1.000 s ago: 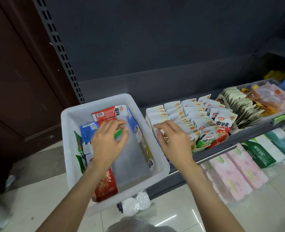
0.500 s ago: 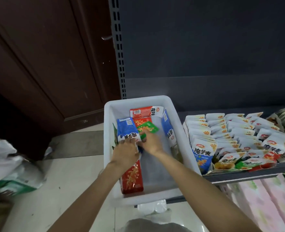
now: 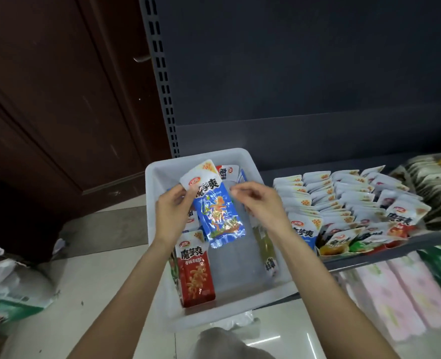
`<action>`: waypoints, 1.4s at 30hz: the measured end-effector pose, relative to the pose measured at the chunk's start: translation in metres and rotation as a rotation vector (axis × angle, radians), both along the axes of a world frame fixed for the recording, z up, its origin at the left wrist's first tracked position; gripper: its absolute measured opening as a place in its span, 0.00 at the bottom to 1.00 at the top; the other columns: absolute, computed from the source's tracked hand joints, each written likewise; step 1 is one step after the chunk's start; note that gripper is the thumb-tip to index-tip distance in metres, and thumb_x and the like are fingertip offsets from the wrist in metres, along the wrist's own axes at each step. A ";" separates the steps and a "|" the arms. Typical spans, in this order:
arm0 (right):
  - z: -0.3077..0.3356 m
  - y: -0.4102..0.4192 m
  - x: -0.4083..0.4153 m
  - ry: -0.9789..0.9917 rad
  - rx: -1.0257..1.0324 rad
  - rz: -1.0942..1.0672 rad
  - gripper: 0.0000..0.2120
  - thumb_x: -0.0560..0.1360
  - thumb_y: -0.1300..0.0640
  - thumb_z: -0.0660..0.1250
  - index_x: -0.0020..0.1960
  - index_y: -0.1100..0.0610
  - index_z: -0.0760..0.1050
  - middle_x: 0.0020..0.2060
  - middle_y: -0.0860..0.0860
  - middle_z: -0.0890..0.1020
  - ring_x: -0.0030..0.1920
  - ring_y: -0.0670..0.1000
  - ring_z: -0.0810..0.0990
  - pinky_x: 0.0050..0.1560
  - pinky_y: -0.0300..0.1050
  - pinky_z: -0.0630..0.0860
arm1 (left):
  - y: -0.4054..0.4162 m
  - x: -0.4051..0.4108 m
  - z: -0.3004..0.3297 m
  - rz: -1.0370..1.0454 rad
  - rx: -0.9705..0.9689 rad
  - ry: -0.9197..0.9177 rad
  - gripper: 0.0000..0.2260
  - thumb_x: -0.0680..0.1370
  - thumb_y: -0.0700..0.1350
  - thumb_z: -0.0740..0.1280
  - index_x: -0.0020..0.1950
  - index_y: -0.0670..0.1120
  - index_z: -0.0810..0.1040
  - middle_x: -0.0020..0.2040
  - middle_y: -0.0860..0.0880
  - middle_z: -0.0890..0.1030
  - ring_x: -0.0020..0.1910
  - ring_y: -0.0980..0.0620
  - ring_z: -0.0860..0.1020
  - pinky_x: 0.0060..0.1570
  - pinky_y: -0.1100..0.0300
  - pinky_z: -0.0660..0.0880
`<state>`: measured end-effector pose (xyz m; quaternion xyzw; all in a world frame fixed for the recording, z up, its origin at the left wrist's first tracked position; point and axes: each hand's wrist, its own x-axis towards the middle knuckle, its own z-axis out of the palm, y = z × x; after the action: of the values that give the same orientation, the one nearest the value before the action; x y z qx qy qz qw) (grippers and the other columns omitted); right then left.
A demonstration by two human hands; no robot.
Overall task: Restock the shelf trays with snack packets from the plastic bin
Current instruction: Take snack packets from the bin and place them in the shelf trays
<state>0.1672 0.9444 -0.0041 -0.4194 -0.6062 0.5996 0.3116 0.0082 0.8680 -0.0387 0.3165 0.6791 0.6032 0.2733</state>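
1. My left hand [image 3: 171, 213] pinches a blue snack packet [image 3: 215, 207] by its left edge, lifted above the plastic bin [image 3: 242, 314]; my right hand [image 3: 259, 203] pinches its right edge.
2. The shelf tray [image 3: 349, 200] by the bin's right edge already looks nearly full.
3. Left in the bin: a red packet [image 3: 196, 275] at its left wall, a yellow-green packet [image 3: 266, 244] along the right wall, and a few at the far edge.

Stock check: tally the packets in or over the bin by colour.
Blue: 2, the held packet and a back edge
Red: 2, the front packet and the back packet
Olive: 1, the side packet
Total: 5; those behind the left hand are too hidden to count.
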 end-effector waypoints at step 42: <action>-0.076 -0.026 0.157 -0.512 0.499 -0.324 0.05 0.78 0.60 0.64 0.47 0.59 0.77 0.36 0.51 0.82 0.36 0.50 0.82 0.30 0.27 0.68 | 0.041 0.153 -0.006 -0.416 -0.099 0.825 0.06 0.76 0.48 0.69 0.50 0.50 0.82 0.43 0.53 0.82 0.38 0.57 0.75 0.34 0.66 0.70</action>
<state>0.3243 0.9181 -0.0803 -0.5570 -0.7175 0.2525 0.3335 0.1615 0.9095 -0.0443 0.6461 0.6811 0.3262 0.1103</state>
